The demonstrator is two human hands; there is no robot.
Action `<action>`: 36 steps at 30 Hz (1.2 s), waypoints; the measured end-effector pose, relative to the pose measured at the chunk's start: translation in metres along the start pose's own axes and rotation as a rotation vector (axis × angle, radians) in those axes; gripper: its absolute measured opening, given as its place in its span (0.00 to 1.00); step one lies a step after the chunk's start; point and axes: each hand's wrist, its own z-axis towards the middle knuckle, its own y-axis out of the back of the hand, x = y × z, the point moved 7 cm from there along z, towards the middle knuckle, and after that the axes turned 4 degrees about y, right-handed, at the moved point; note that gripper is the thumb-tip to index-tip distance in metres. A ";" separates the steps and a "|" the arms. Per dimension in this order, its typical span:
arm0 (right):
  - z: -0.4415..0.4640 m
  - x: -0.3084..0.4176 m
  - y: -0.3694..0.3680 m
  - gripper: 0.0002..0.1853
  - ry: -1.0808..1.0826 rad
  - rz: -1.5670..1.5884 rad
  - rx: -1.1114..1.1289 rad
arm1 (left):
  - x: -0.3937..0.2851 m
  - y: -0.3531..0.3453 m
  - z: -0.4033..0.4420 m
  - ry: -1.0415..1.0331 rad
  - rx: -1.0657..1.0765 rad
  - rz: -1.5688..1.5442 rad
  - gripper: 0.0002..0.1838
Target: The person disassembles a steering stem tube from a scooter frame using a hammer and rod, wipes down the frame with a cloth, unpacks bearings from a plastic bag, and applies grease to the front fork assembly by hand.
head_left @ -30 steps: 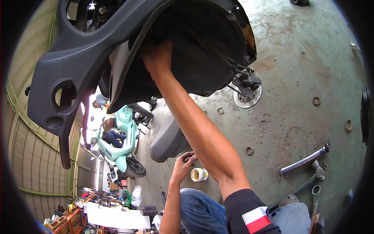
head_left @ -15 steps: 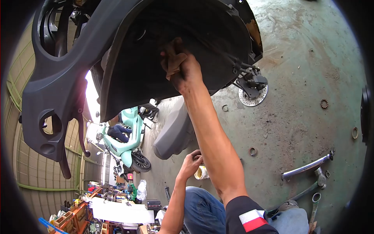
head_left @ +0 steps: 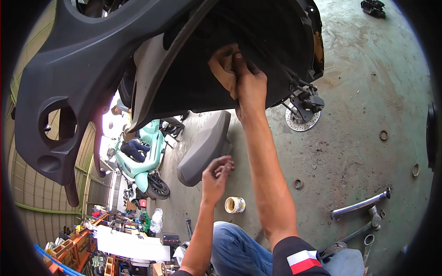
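Observation:
My right hand (head_left: 251,87) is closed on a folded brown rag (head_left: 222,69), thumb on top. It reaches the dark inner side of a large black scooter body panel (head_left: 189,94); whether the rag presses on the surface is hard to tell. My left hand (head_left: 216,175) hangs in the air with fingers loosely bent and apart, nothing in it. Just beyond it a grey scooter seat (head_left: 202,149) lies on the floor. An open jar with pale contents (head_left: 235,205) stands on the floor near my knee.
A brake disc (head_left: 299,120) juts out below the panel. On the right lie a chrome tube (head_left: 359,203), a hammer (head_left: 375,216), a wrench (head_left: 368,241) and metal rings. A mint-green scooter (head_left: 142,165), people and a cluttered workbench (head_left: 133,246) are at left.
My right hand has shifted right with the rag, which shows more broadly. My left hand has risen away from the jar. The view has shifted, so the panel looks nearer.

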 end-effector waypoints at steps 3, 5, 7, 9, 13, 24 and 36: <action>-0.009 -0.005 0.004 0.18 0.119 0.012 -0.050 | -0.109 -0.003 0.029 -0.255 -0.127 0.090 0.29; -0.020 -0.007 0.005 0.20 0.097 0.045 -0.016 | -0.154 -0.011 0.054 -0.219 -0.158 -0.030 0.31; -0.029 -0.009 0.003 0.24 0.014 0.061 0.016 | -0.176 -0.015 0.084 -0.267 -0.127 -0.085 0.27; -0.028 -0.015 0.007 0.25 0.026 0.075 0.012 | -0.188 -0.017 0.102 -0.289 -0.177 0.183 0.22; -0.029 -0.016 0.019 0.27 0.015 0.133 -0.014 | -0.214 -0.020 0.104 -0.350 -0.128 0.039 0.19; -0.018 -0.020 0.010 0.17 -0.048 0.155 -0.022 | -0.153 -0.011 0.137 0.222 0.028 -0.199 0.26; 0.045 -0.034 -0.110 0.01 -0.286 0.829 0.048 | 0.098 -0.043 -0.051 0.360 0.367 -0.357 0.24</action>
